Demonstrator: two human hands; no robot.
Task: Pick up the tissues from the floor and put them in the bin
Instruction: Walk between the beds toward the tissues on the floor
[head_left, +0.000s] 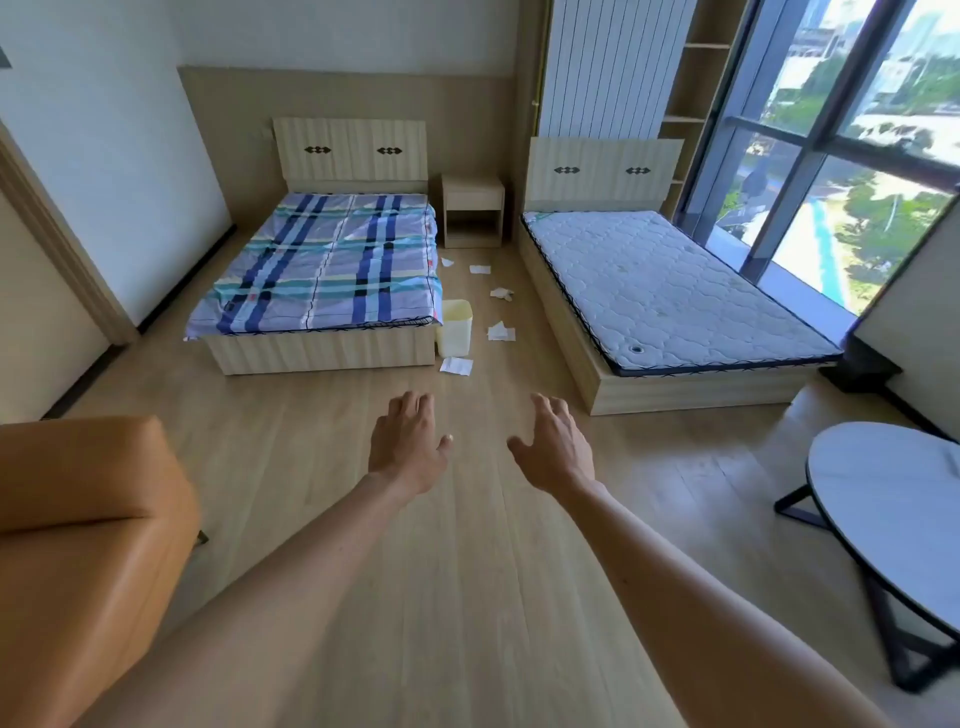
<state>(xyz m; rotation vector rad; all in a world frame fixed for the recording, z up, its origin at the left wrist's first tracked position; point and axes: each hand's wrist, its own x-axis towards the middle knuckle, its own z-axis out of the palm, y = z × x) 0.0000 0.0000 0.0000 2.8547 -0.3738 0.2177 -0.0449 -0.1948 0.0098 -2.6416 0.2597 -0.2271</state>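
Tissues (456, 366) lie scattered on the wooden floor around the pale yellow bin (455, 328), one just in front of it, others beside and beyond it. Well short of the bin, we hold our left hand (407, 441) and right hand (557, 447) out, fingers spread, empty.

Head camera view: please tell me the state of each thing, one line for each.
Left hand: open, empty.
Right hand: open, empty.
Tissues: five scattered on the floor between the beds.
Bin: upright, no lid, beside the left bed.
Left bed: covered with a sheet.
Right bed: bare mattress.
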